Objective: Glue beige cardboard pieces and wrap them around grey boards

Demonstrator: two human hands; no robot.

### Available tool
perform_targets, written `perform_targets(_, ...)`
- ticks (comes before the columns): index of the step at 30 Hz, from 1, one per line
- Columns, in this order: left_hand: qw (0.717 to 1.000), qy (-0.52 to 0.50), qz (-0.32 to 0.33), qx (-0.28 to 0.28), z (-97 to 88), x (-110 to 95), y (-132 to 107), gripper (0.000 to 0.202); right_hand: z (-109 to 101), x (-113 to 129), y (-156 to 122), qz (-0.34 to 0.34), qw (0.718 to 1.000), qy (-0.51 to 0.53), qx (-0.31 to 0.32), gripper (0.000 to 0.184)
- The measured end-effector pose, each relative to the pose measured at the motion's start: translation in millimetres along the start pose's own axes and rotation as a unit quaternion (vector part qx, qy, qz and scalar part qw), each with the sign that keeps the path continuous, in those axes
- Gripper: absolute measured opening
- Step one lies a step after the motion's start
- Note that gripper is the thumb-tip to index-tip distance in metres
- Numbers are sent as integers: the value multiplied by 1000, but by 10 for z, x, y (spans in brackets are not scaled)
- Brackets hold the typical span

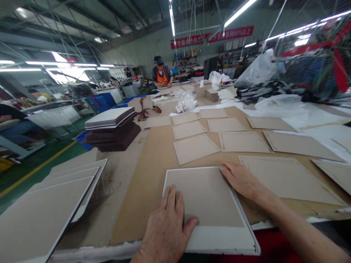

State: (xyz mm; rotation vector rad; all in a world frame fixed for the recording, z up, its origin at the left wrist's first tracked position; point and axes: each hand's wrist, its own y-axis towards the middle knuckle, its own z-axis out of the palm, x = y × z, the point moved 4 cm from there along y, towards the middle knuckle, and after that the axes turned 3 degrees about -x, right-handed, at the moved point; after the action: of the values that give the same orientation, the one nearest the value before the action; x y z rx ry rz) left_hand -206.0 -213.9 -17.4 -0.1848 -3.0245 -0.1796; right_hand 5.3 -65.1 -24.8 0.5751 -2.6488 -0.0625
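Right now, hands: two, both at one pale panel point(211, 199) with white margins, which lies flat at the near edge of the table, in front of the person.
Left hand point(167, 223): one, palm down on the panel's left part, fingers laid out flat and the thumb spread away, grasping nothing.
Right hand point(241, 179): one, fingers bent over the panel's far right corner; whether they pinch it or only rest there, I cannot tell.
Laid-out boards point(196, 149): at least eleven beige ones beyond and to the right of the panel, the rightmost cut by the picture's edge.
Brown sheet point(137, 193): one, spread beneath the panel and most of the boards.
Stacks on the left: two. One is of dark sheets point(112, 137) with pale boards point(108, 117) on top; the nearer is of white-edged boards point(49, 204), layers too many to count.
Plastic bundles: one crumpled clear bag point(186, 101) mid-table, one large bag point(259, 69) farther right.
Co-worker point(162, 76): one in an orange apron, at the far end.
Fan point(333, 44): one, red-bladed, upper right.
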Motion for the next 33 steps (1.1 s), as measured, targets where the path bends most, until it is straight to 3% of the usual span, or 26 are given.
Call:
perform_targets(4, 998, 4, 0, -63, 75, 52, -26, 65, 57, -34, 132, -16, 999, 39, 7, 33)
perform_targets(9, 992, -28, -10, -121, 166, 93, -62, 63, 24, -102, 150, -3, 996, 68, -53, 30)
perform_targets(14, 990, -115, -53, -61, 146, 111, -74, 69, -16, -89, 109, -10, 986, 115, -121, 39)
perform_targets(18, 981, -177, -82, -3, 89, 100, -54, 76, 143, -87, 136, -13, 983, 164, -80, 40)
perform_targets(20, 979, -184, -85, 2, 82, 92, -50, 77, 196, -135, 171, 14, 982, 169, -88, 49)
perform_targets(22, 980, -181, -84, -11, 101, 91, -58, 75, 210, -183, 201, 34, 981, 159, -105, 56)
perform_targets(28, 989, -116, -41, -84, 228, 119, -91, 63, 204, -169, 202, 23, 985, 162, -56, 33)
perform_targets(33, 987, -79, -15, -142, 243, 135, -85, 60, 109, -146, 178, 44, 975, 202, -77, 30)
